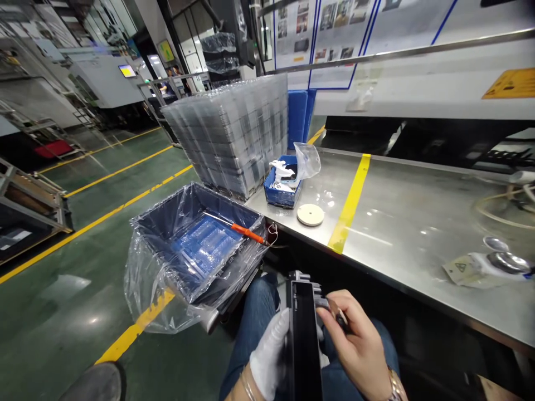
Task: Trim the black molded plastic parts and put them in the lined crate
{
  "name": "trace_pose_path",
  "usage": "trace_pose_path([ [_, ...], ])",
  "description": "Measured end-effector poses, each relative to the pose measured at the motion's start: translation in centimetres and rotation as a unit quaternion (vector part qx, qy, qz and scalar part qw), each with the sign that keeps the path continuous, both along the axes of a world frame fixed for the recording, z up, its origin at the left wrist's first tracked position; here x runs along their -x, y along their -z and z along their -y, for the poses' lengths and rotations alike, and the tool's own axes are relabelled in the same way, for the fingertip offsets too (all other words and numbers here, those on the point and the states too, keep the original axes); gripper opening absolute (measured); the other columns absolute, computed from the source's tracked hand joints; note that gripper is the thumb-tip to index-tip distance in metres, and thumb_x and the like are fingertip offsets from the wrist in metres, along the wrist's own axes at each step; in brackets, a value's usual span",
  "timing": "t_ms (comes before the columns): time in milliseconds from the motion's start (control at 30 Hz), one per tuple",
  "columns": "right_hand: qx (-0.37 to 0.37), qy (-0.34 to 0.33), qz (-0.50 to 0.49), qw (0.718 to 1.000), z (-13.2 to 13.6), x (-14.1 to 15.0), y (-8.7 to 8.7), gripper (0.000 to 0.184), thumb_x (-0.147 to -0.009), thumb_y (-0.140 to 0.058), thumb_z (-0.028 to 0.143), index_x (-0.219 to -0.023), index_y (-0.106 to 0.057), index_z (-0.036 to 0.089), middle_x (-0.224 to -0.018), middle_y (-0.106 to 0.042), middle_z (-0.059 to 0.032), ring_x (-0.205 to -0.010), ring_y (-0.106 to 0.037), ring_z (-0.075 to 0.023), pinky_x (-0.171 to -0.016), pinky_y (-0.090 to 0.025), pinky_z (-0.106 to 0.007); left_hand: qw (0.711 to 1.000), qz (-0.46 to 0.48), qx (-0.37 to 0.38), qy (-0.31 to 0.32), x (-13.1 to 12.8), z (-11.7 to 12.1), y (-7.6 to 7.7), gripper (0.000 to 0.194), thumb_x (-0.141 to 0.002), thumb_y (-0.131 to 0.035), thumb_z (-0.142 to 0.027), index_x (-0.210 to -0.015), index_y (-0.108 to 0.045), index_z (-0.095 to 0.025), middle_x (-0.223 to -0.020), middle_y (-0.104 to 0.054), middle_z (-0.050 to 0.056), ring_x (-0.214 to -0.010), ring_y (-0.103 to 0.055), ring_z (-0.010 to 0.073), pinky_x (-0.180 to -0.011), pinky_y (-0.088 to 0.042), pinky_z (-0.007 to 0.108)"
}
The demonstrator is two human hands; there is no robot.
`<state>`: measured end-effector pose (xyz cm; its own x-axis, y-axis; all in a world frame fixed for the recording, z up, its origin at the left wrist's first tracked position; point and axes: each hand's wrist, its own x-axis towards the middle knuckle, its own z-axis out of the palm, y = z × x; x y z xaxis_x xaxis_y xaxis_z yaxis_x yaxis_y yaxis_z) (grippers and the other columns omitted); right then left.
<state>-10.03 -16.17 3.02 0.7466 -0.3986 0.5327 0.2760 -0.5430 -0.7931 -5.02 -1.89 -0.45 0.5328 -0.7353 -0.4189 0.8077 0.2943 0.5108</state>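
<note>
Two hands work above your lap. Your left hand (270,356), in a white glove, closes around the long edge of a narrow black component (303,340), wrapping behind it. Your bare right hand (355,348), with a gold-toned wristwatch (395,387) at the wrist, has thumb and fingers pressed together, pinching a small dark piece (339,314) at the component's right edge; that piece is too small and shadowed to identify. The component stands lengthwise just above your jeans (259,306), with a grey fitting (301,276) at its far end. Just left of your knees sits a blue tote (167,214) lined with a clear plastic bag (144,289), which drapes over its sides. Inside lies a blue tray (204,245), and an orange-handled tool (248,234) rests across the tote's rim. Ahead, a stainless steel table (418,234) runs to your right, crossed by a strip of yellow tape (351,203). On it are a small blue crate (282,189) holding white parts, a cream-coloured round disc (310,214), and, further right, a packet with a yellow warning triangle (462,271). Beyond the crate rises a tall stack of clear plastic trays (228,133). Your shoe (96,384) shows at the lower left, on a green floor (62,267) marked with yellow lines.
</note>
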Motion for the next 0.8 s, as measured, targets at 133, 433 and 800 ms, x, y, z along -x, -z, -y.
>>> trace_pose_path([
  [133,0.032,-0.067,-0.009,0.997,0.2,0.8,0.0,0.015,-0.094,-0.054,0.015,-0.081,-0.051,0.023,-0.073,-0.052,0.0015,-0.064,-0.052,-0.0114,-0.057,-0.046,-0.022,0.996,-0.038,-0.001,0.075,-1.1,0.2,-2.0,0.052,-0.072,-0.075,-0.055,-0.106,-0.068,-0.016,-0.088,-0.069,0.006,-0.072,-0.065,0.0182,-0.068,-0.050,0.029],
  [433,0.326,-0.107,-0.120,0.932,3.8,0.0,-2.7,0.021,-0.096,-0.048,0.019,-0.112,-0.060,0.018,-0.104,-0.061,-0.0124,-0.074,-0.062,-0.0180,-0.059,-0.050,-0.028,0.949,0.271,-0.143,0.068,-2.4,1.5,-1.3,0.070,-0.069,-0.062,-0.004,-0.135,-0.042,-0.020,-0.127,-0.060,0.009,-0.118,-0.056,0.0223,-0.106,-0.039,0.038],
  [800,0.238,-0.006,-0.132,0.962,10.2,-2.5,-3.7,0.031,-0.095,-0.055,0.048,-0.082,-0.061,0.020,-0.064,-0.064,-0.0016,-0.049,-0.060,-0.0154,-0.043,-0.047,-0.025,0.984,0.012,-0.024,0.174,-2.6,-0.2,-1.4,0.033,-0.070,-0.060,-0.019,-0.101,-0.067,-0.011,-0.078,-0.070,0.006,-0.074,-0.066,0.0201,-0.081,-0.046,0.033],
])
